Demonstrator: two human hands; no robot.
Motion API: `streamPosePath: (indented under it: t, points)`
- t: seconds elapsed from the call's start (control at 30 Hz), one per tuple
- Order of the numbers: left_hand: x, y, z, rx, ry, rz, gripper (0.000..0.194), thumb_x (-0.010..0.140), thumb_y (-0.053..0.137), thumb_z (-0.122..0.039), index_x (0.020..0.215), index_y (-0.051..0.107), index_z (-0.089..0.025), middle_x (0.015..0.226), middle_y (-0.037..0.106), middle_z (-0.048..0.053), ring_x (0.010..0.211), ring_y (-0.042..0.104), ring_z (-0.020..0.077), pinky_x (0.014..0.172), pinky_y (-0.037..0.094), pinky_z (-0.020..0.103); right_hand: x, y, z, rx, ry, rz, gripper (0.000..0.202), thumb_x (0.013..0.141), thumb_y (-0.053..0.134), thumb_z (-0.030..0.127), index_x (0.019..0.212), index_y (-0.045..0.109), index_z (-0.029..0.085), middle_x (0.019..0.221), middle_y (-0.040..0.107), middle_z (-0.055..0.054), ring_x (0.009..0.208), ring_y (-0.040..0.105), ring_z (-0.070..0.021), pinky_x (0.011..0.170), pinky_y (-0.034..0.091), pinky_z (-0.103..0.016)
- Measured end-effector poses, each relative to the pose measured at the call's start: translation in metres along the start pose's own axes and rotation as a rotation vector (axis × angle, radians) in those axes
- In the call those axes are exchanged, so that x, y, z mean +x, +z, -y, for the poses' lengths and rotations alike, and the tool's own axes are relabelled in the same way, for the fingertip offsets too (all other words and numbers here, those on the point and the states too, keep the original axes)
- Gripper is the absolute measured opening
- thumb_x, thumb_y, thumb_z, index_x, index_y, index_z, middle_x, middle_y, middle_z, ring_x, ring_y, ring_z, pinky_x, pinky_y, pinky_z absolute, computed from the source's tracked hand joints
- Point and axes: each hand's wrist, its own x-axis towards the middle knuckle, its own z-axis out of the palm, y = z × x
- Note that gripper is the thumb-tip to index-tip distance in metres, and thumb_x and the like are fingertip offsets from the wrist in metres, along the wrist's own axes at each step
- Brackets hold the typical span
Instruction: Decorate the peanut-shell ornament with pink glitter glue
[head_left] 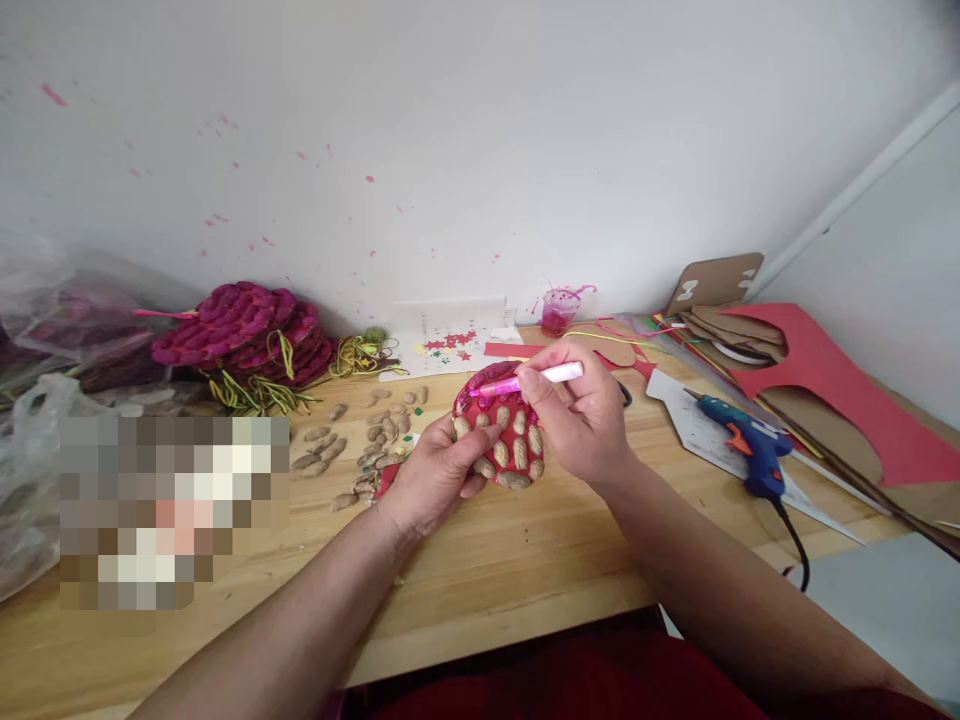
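Observation:
Above the wooden table, my left hand (442,470) grips the lower left edge of a red disc (510,440) covered with peanuts, its thumb lying across the front. The peanuts along the disc's upper part are magenta, while the lower ones are plain tan. My right hand (581,415) pinches a white brush (562,373) with a pink-stained front end. That end touches the magenta peanuts at the disc's upper left. Loose peanuts (386,425) lie on the table to the left of the disc.
Magenta peanut discs (240,330) are stacked at the back left, near plastic bags (30,450). A cup of magenta liquid (556,312) stands by the wall. At the right are a blue glue gun (761,455) and red card (817,390). A blurred patch covers the lower left.

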Motion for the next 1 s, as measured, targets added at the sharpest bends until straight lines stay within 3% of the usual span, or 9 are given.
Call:
streamPosePath:
  t: [0.37, 0.5, 0.63, 0.8, 1.0]
  points:
    - [0.0008, -0.0002, 0.001, -0.02, 0.01, -0.03, 0.042, 0.068, 0.09, -0.039, 0.075, 0.055, -0.017, 0.056, 0.05, -0.007, 0.044, 0.036, 0.003, 0.035, 0.025, 0.013, -0.0014, 0.0013, 0.0041, -0.102, -0.141, 0.058, 0.005, 0.095, 0.065, 0.024, 0.093, 0.061, 0.023, 0.084, 0.067, 0.0, 0.073, 0.062, -0.014, 0.07, 0.048, -0.031]
    - [0.0007, 0.0002, 0.0002, -0.038, 0.014, -0.029, 0.043, 0.067, 0.091, -0.038, 0.073, 0.054, -0.017, 0.055, 0.049, -0.008, 0.043, 0.034, 0.0025, 0.034, 0.025, 0.013, -0.0011, 0.0014, 0.0065, -0.175, -0.194, 0.023, 0.004, 0.095, 0.064, 0.022, 0.093, 0.06, 0.023, 0.084, 0.067, -0.001, 0.075, 0.063, -0.0147, 0.071, 0.049, -0.032]
    - [0.0006, 0.0012, -0.0004, -0.051, 0.004, -0.025, 0.041, 0.067, 0.091, -0.037, 0.074, 0.055, -0.016, 0.056, 0.051, -0.007, 0.043, 0.036, 0.0027, 0.034, 0.025, 0.012, -0.0015, 0.0014, 0.0062, -0.125, -0.178, 0.066, 0.005, 0.095, 0.065, 0.023, 0.092, 0.06, 0.023, 0.084, 0.067, -0.001, 0.074, 0.063, -0.015, 0.07, 0.049, -0.032]
    - [0.0003, 0.0023, -0.0022, -0.084, -0.006, -0.044, 0.043, 0.063, 0.093, -0.035, 0.072, 0.055, -0.016, 0.053, 0.049, -0.008, 0.042, 0.034, 0.0024, 0.033, 0.024, 0.012, 0.0, 0.0009, 0.0033, -0.144, -0.174, 0.003, 0.006, 0.095, 0.065, 0.024, 0.093, 0.059, 0.023, 0.084, 0.068, -0.001, 0.074, 0.062, -0.0152, 0.07, 0.049, -0.032]
    - [-0.001, 0.0018, -0.0037, -0.116, -0.031, -0.035, 0.041, 0.064, 0.093, -0.033, 0.072, 0.057, -0.016, 0.055, 0.05, -0.008, 0.042, 0.034, 0.002, 0.033, 0.022, 0.012, 0.0001, 0.0014, 0.0028, -0.124, -0.135, 0.056, 0.007, 0.096, 0.064, 0.027, 0.091, 0.06, 0.023, 0.083, 0.067, -0.001, 0.072, 0.062, -0.0147, 0.068, 0.048, -0.032]
